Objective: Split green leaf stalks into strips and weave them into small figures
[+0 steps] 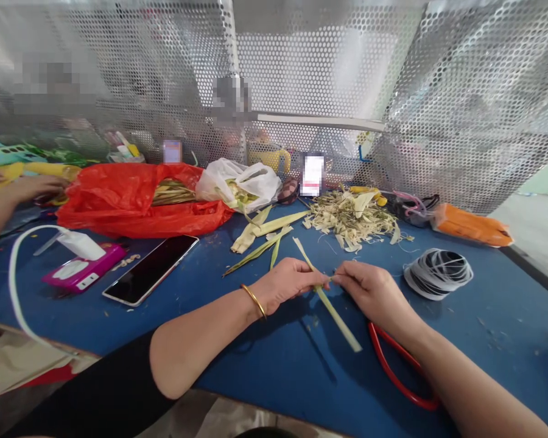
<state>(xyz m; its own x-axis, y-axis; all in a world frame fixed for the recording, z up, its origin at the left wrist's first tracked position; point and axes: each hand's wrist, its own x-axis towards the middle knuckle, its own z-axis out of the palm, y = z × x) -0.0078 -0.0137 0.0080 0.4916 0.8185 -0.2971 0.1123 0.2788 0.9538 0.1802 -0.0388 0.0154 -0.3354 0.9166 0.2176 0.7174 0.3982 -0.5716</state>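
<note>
Over the blue table, my left hand [292,280], with a gold bangle at the wrist, is closed on a pale green corn husk strip [340,322]. The strip slants across the fingers, one end pointing away and the other down toward me. Close beside it, my right hand [369,289] is pinched at a thin greenish bit of husk between the two hands; its fingertips partly hide it. Longer husk pieces [274,228] lie just beyond my hands. Under my right forearm is a red curved loop [399,365], partly covered.
A heap of husk scraps [354,219] lies behind, near a white bag [240,182] and red bag [119,198]. A phone [153,271] and purple power strip [84,267] are left; a cord spool [438,274] and orange packet [472,225] right. Another person's hand [36,188] is far left.
</note>
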